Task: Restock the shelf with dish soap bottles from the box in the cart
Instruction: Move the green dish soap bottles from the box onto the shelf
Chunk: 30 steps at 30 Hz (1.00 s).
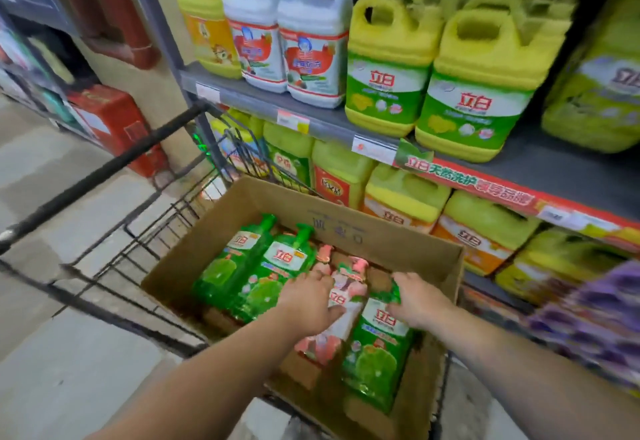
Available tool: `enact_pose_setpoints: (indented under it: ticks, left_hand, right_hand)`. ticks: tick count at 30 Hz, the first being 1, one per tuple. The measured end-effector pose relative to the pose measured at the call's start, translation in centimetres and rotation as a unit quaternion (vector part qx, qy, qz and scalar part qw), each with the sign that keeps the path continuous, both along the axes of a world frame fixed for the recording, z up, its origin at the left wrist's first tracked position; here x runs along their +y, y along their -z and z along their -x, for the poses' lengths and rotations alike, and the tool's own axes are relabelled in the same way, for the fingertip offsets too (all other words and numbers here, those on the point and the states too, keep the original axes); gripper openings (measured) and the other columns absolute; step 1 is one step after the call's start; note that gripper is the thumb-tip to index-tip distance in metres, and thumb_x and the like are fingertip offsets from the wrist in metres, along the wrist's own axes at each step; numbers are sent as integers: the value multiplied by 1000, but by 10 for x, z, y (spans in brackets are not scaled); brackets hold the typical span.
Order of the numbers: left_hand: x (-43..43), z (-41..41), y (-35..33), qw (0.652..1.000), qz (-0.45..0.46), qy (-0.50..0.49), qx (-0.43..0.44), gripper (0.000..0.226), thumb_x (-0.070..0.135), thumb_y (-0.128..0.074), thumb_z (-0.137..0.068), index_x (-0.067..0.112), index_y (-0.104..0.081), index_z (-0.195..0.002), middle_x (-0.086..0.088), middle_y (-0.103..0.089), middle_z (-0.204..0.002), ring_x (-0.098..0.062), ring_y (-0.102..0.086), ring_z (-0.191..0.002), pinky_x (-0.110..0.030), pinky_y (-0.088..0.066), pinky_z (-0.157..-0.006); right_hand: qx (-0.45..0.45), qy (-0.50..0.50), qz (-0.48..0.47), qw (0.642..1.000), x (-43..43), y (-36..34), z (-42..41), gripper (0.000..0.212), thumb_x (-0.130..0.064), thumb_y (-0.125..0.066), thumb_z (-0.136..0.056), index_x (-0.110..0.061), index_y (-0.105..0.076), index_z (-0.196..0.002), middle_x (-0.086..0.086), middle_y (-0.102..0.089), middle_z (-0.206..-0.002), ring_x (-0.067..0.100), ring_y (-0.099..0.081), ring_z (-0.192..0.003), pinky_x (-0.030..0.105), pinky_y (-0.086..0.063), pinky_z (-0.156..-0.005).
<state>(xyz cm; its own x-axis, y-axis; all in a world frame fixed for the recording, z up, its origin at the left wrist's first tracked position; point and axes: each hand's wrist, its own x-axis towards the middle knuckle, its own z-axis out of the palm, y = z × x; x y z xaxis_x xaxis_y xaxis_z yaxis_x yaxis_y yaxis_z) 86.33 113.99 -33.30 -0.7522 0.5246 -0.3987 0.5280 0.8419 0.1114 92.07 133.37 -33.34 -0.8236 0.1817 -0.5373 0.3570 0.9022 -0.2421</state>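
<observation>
On the far left is the cart [104, 169], its wire basket pushed up against the shelving so the reach across is short. The box [398, 242] sits inside it with the flaps open. At the left side of the box, two green bottles [256, 273] lie flat side by side, pump tops pointing away from me, not yet picked.

My left hand [308, 304] lies over the pink bottle [325, 342] in the middle of the box. The fingers [317, 280] wrap round its upper part and my thumb presses near the label, so I judge this a hold ready for lifting. Just beside it, my right hand [419, 301] has its fingers [401, 283] curled narrow over the shoulder of the green bottle [377, 353] by the right wall. Taking one in each hand would halve my trips to the shelf.

To the right stands the shelf [311, 121]. White jugs [311, 48] and yellow jugs [481, 89] fill its front edge, and more yellow jugs [401, 200] crowd the level below. I see no gap there sized for pump bottles, so the spot for them is probably out of view. The box's tall far wall and the cart's rim stand between my load and the shelf, so I expect I must lift clear first. Purple packs [588, 318] blur at the far right.
</observation>
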Motion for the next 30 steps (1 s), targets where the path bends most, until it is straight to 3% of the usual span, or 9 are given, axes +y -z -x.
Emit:
enact_pose_setpoints:
  ticks: [6,12,16,19,21,23,24,27,30]
  left_hand:
    - [9,35,51,996,-37,42,-76,55,47,-49,-88,16,-41,-133,-10,-45,-134,-30,-45,-121,-39,-40,-96]
    - [30,43,98,983,-42,82,-157,69,47,-49,-89,14,-24,-144,-10,-30,-148,-29,-34,-132,-43,-38,-103]
    - [41,39,128,967,-55,61,-241,66,43,-55,-87,14,-29,-141,-12,-40,-140,-30,-46,-123,-39,-41,-95]
    - [44,33,144,958,-67,52,-273,65,40,-61,-84,16,-33,-138,-11,-45,-136,-27,-49,-119,-35,-42,-93]
    - [42,33,151,958,-57,51,-277,72,43,-63,-82,17,-30,-139,-9,-42,-139,-28,-47,-122,-37,-41,-96]
    - [37,36,157,958,-42,51,-279,80,48,-63,-80,19,-24,-143,-8,-36,-146,-28,-43,-128,-39,-39,-100]
    - [35,38,159,959,-36,57,-277,81,49,-62,-81,20,-20,-144,-8,-32,-149,-28,-40,-130,-39,-38,-102]
    - [32,41,160,958,-31,66,-276,80,48,-58,-84,21,-17,-146,-7,-26,-152,-27,-37,-133,-40,-35,-105]
    - [33,39,160,955,-38,50,-291,78,47,-59,-84,23,-17,-146,-7,-23,-154,-28,-35,-135,-42,-34,-107]
  right_hand:
    - [-72,190,42,978,-15,53,5,60,-35,-63,-85,-11,-38,-133,16,-43,-135,33,-50,-123,36,-43,-98]
    - [-57,379,100,918,-38,94,-3,81,-21,-67,-85,-12,-16,-148,13,-29,-145,32,-45,-128,36,-39,-103]
    - [-12,518,153,842,-43,120,-6,84,-14,-69,-83,-12,-15,-148,15,-35,-145,30,-41,-132,34,-35,-105]
    - [-15,608,174,775,-41,135,-5,96,-22,-72,-82,-7,-7,-151,17,-35,-148,31,-36,-135,37,-33,-107]
    - [-20,654,206,728,-40,143,-5,73,-25,-73,-81,-7,-33,-139,17,-51,-136,27,-57,-110,35,-43,-92]
    - [-15,673,238,700,-39,148,-6,31,-23,-75,-80,-17,-50,-96,15,-62,-121,19,-61,-79,31,-45,-79]
    - [-9,676,246,695,-38,152,-6,30,-21,-76,-78,-19,-48,-85,14,-64,-117,19,-62,-78,32,-46,-79]
    - [-1,693,264,671,-35,156,-6,38,-18,-82,-70,-10,-59,-98,15,-66,-114,29,-66,-98,38,-51,-88]
    - [0,698,283,658,-36,154,-8,35,-17,-85,-66,-12,-63,-93,14,-69,-105,22,-66,-80,30,-50,-67]
